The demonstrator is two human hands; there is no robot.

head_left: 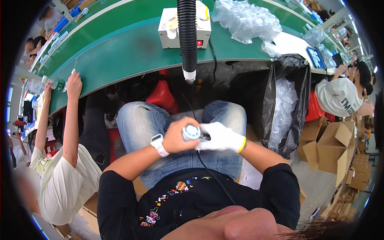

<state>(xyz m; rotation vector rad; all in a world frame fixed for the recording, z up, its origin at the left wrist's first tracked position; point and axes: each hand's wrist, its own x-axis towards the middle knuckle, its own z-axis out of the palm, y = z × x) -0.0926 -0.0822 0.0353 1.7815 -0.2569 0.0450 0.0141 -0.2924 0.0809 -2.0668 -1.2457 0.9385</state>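
Over my lap, my bare left hand (176,138) is closed around a small round device (192,131), white with a pale blue ring-like end facing up. A white watch is on that wrist. My right hand (222,138), in a white glove with a yellow cuff, is closed and presses against the device's right side. A dark, shiny piece (205,136) shows between the gloved fingers and the device; whether it belongs to the device I cannot tell. A thin black cable (210,170) runs past the hands and over my shirt.
Ahead is a green workbench (132,52) with a white box unit (166,34) and clear plastic bags (248,20). A black ribbed hose (187,40) hangs before me. To the right stand a black-lined bin (267,116) and cardboard boxes (330,146). A co-worker (70,180) sits at left.
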